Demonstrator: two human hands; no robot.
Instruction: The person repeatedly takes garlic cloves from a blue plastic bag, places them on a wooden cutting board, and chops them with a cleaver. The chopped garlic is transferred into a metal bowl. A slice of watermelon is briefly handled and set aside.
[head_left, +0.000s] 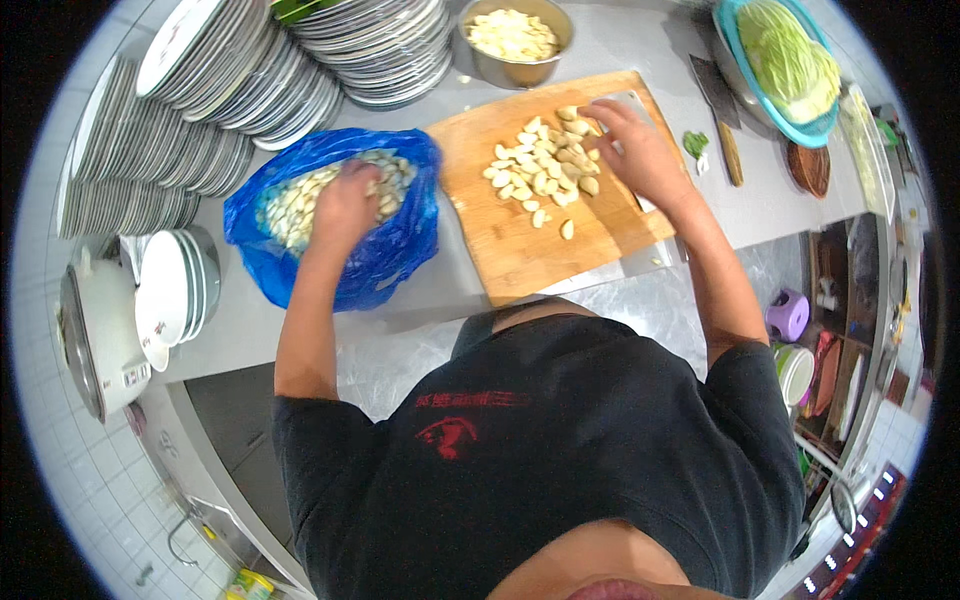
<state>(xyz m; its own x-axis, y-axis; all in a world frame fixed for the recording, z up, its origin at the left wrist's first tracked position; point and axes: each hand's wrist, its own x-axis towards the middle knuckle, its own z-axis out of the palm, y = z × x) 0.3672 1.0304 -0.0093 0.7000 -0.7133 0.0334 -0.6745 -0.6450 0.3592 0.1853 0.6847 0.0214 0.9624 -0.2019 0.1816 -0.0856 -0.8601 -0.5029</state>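
Observation:
My left hand (350, 204) reaches into a blue plastic bag (409, 251) of peeled garlic cloves (292, 206). Motion blur hides its fingertips, so I cannot tell whether it holds any cloves. On the wooden cutting board (517, 255), a loose pile of garlic cloves (544, 165) lies spread out. My right hand (630, 146) is at the pile's right edge, fingers apart and curved beside the cloves. Beneath that hand lies a flat metal blade (630, 100), mostly covered by the hand and forearm.
A metal bowl of sliced garlic (514, 36) stands behind the board. Stacked plates (375, 52) crowd the back left, with a rice cooker (112, 337) and bowls (169, 289) nearer. To the right are a wooden-handled cleaver (724, 127) and a blue basket (821, 135) holding cabbage (787, 60).

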